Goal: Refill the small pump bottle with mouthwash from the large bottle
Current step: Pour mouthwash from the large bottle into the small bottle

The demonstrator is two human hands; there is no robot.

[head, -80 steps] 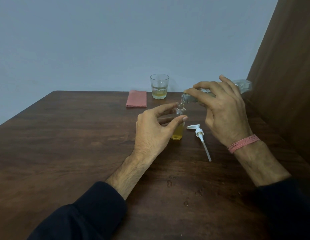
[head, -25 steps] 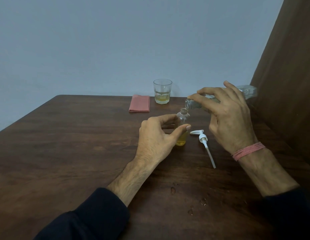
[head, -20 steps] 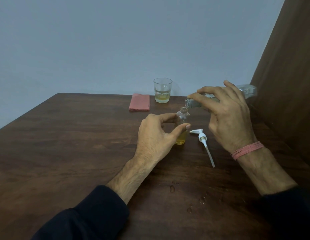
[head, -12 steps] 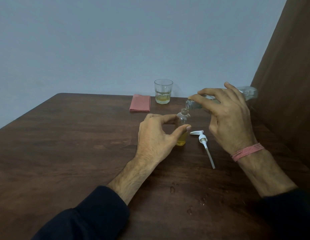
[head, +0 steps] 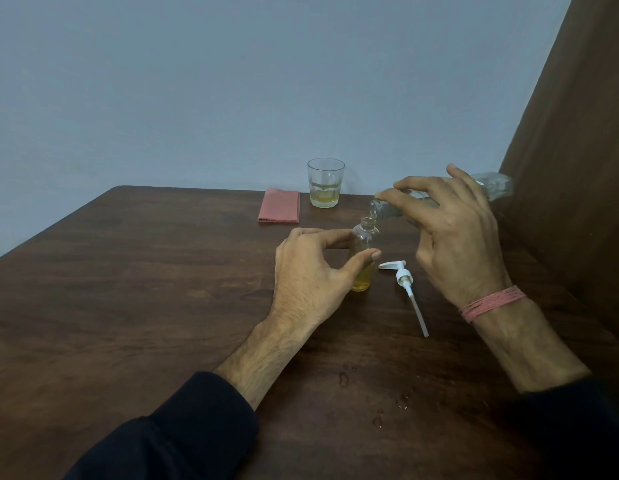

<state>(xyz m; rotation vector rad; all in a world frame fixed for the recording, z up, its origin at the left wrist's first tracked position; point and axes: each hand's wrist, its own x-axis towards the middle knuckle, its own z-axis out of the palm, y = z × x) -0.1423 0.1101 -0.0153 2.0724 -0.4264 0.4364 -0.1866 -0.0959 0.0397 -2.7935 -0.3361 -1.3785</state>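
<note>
Now the left hand (head: 311,271) pinches the small pump bottle (head: 364,258), which stands on the table (head: 145,289) with yellow mouthwash low inside; the thumb hides its middle. Beside it lies the white pump top (head: 403,277). The right hand (head: 453,233) grips the tipped large bottle (head: 387,208), mostly hidden, its mouth over the small bottle's opening.

You are working in dim, flat, cool light with no clear source. Shadows under your hands on the table (head: 128,289) are soft and faint. The wall (head: 231,81) darkens towards the corners. The wet drops (head: 343,378) catch a weak sheen. Focus is slightly soft throughout, with mild wide-angle stretching at the edges.
</note>
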